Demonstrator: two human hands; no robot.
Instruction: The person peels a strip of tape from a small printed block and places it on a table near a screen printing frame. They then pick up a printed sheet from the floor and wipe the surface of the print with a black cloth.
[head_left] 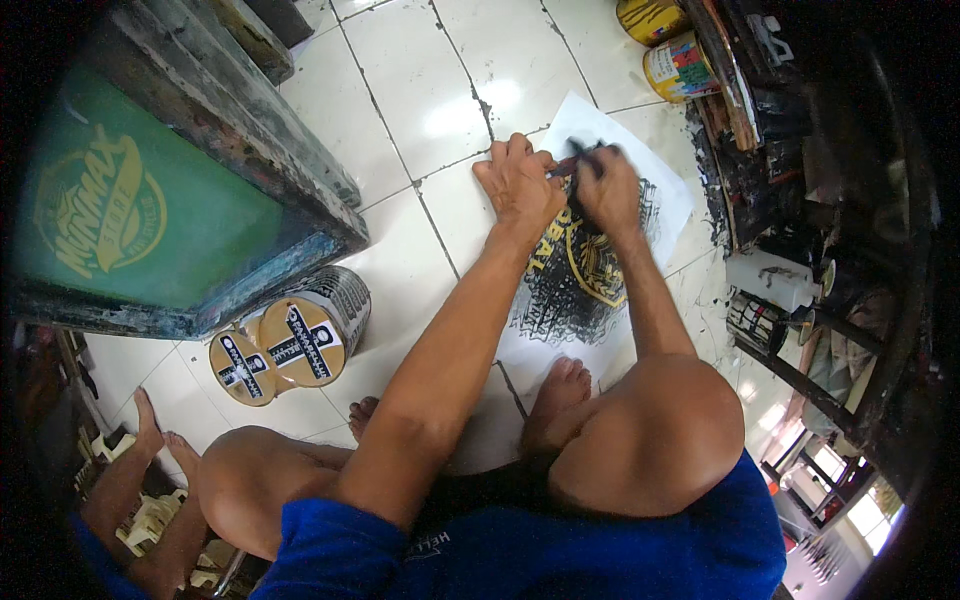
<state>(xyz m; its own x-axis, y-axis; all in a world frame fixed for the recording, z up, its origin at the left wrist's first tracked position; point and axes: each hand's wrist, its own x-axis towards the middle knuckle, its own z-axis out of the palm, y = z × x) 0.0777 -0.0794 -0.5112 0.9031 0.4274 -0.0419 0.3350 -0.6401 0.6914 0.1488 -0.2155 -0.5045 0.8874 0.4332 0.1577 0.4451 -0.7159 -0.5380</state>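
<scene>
A white sheet of paper [672, 185] lies at a slant on the floor. On its middle is a printed design [596, 262] with yellow lettering and a round yellow emblem, ringed by black smears. My left hand [517, 185] rests at the sheet's left edge, fingers bent and apart, pressing down. Right beside it, over the upper part of the design, my right hand [608, 190] is closed and slightly blurred. Its fingers grip a small dark object [568, 165] that reaches toward my left thumb; its kind cannot be made out.
A framed green printing screen [130, 200] leans at the left. Below it stand taped-together cans [300, 340]. Paint-stained yellow cans [676, 68] sit at the upper right beside a cluttered dark shelf [800, 260]. Another person's feet [150, 425] show at the lower left. White tiles [400, 250] cover the floor.
</scene>
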